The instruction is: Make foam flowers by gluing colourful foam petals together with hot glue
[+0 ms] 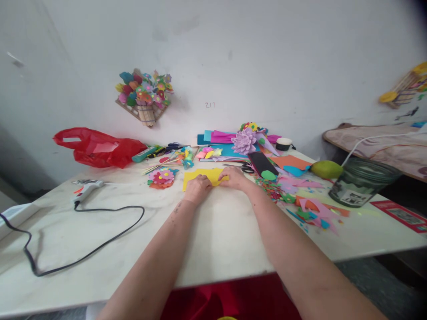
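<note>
A yellow craft sheet [213, 172], paper or thin foam, lies on the white table in front of me. My left hand [198, 189] is closed on its near left part, with the fingers curled down against it. At the sheet's right end, my right hand [232, 178] pinches the edge between thumb and fingers. Just beyond that hand lie black-handled scissors [247, 167] and a dark phone [262, 165] with a green cutout on it. To the left of the sheet sits a small stack of flower cutouts [162, 177].
A glue gun [89, 192] with a black cord lies at left, near a red plastic bag [100, 149]. Colourful scraps [313, 211] cover the right side, beside a dark glass jar [362, 182] and a yellow-green fruit [327, 169]. Coloured sheets and a lilac flower [245, 141] line the wall.
</note>
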The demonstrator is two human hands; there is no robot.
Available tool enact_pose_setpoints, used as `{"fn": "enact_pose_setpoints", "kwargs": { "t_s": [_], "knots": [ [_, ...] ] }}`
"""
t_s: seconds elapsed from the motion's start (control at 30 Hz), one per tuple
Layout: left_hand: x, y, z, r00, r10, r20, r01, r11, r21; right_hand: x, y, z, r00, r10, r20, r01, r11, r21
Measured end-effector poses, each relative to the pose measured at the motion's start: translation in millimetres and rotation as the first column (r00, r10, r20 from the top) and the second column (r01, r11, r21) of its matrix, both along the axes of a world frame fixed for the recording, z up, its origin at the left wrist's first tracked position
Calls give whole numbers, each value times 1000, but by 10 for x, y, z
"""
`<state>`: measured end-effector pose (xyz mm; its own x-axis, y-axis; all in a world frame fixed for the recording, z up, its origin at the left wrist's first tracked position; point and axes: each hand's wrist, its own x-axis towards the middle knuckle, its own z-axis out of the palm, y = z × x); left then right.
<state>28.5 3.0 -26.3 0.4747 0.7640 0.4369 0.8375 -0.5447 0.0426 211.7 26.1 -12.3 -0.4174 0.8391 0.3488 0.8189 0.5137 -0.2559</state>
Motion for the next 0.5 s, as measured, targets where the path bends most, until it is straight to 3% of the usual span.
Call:
{"fn": "enact_pose_setpoints", "kwargs": {
  "t_s": [0.23, 0.5],
  "knots": [
    [6, 1, 9, 1000, 5, 13, -5, 1000, -26, -169, -53, 3, 988, 34, 153, -35, 999, 4],
    [-81, 44, -15, 991, 8, 134, 3, 997, -81, -159, 0, -57, 994, 32, 105, -27, 999, -46]
  ]
}}
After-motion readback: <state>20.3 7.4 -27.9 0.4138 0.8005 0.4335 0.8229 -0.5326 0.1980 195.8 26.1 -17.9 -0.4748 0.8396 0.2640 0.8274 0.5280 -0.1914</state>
